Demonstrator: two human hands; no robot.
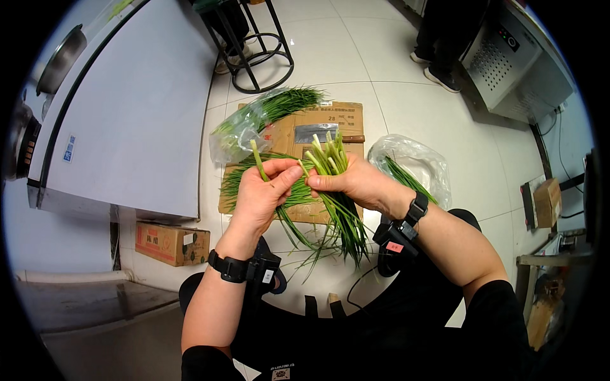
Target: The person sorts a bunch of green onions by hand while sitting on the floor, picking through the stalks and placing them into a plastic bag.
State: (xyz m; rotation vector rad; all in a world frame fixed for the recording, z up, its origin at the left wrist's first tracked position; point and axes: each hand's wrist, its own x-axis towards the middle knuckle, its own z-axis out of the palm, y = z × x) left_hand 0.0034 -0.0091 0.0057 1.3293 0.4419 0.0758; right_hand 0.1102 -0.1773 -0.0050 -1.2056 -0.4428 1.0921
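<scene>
My right hand is closed around a bunch of Chinese chives, pale stem ends up and green leaves hanging down. In my left hand I hold a chive stalk that sticks up between thumb and fingers. Between the two hands, thumb and fingertips meet near a single pale stem end. Beneath my hands, more loose chives lie spread over a flattened cardboard sheet. A cleaver with a wooden handle rests on the cardboard behind the bunch.
A plastic bag of chives lies on the cardboard's far left. An open plastic bag with some chives stands at right. Beyond are a black metal stool and another person's legs. A carton sits left, near a white appliance.
</scene>
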